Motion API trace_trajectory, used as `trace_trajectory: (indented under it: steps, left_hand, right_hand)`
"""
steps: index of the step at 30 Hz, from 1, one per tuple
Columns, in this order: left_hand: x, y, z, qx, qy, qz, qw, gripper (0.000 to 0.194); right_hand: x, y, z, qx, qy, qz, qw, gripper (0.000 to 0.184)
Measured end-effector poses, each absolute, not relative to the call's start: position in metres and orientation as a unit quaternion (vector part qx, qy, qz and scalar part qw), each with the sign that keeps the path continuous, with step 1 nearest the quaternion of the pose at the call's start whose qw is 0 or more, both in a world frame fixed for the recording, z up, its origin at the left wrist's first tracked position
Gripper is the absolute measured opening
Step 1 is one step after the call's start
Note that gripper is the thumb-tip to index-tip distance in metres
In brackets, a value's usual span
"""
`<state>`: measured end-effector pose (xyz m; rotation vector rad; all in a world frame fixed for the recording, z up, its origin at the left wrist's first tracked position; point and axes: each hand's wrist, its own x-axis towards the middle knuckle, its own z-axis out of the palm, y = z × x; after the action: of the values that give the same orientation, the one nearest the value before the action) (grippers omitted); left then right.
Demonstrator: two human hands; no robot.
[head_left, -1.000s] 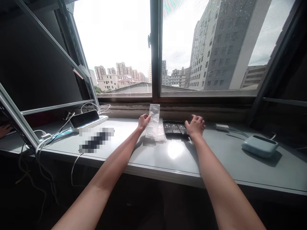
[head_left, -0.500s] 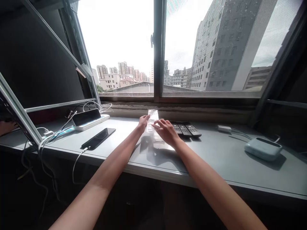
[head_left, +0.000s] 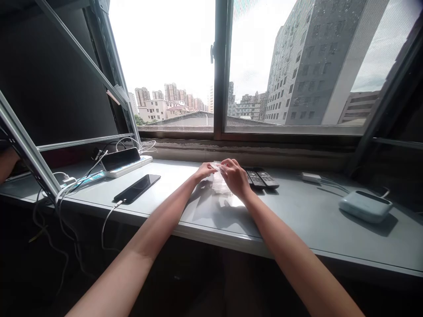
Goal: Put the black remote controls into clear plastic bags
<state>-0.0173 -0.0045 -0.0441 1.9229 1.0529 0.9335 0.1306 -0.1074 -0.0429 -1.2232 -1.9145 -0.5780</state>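
A pale, see-through plastic sleeve (head_left: 217, 166) is held up above the desk between my hands. My left hand (head_left: 204, 171) pinches its left end with the fingers closed. On the other side my right hand (head_left: 235, 177) has its fingers bent and closed on the sleeve's right end. Just below lies a pile of similar clear plastic (head_left: 220, 186), partly hidden by my right hand. Several black remote controls (head_left: 262, 178) lie side by side on the desk, right behind that hand, which covers some of them.
On the left of the desk (head_left: 297, 224) are a black phone (head_left: 137, 188) on a white cable, another phone (head_left: 121, 159) on a power strip (head_left: 129, 167), and tangled cables. A blue-grey device (head_left: 365, 205) and white adapter (head_left: 311, 177) sit right. Another person's arm (head_left: 8, 163) shows far left.
The plastic sleeve, upright before, is now tipped flatter and lower. My right hand has moved from its face onto its right end, while my left hand keeps its hold.
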Motion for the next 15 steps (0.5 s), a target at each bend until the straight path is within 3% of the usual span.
trace_trajectory:
  steps: [9,15]
  left_hand:
    - [-0.0218,-0.0038,-0.0446,0.748,0.425,0.382,0.338,0.026]
    - [-0.0231,-0.0018,-0.0455,0.74,0.427,0.375,0.361,0.026]
  right_hand:
    - [0.1301,-0.1087,-0.0397,-0.486,-0.759,-0.209,0.38,0.025]
    - [0.1298,-0.11,-0.0399,-0.484,-0.764,-0.176,0.388,0.027]
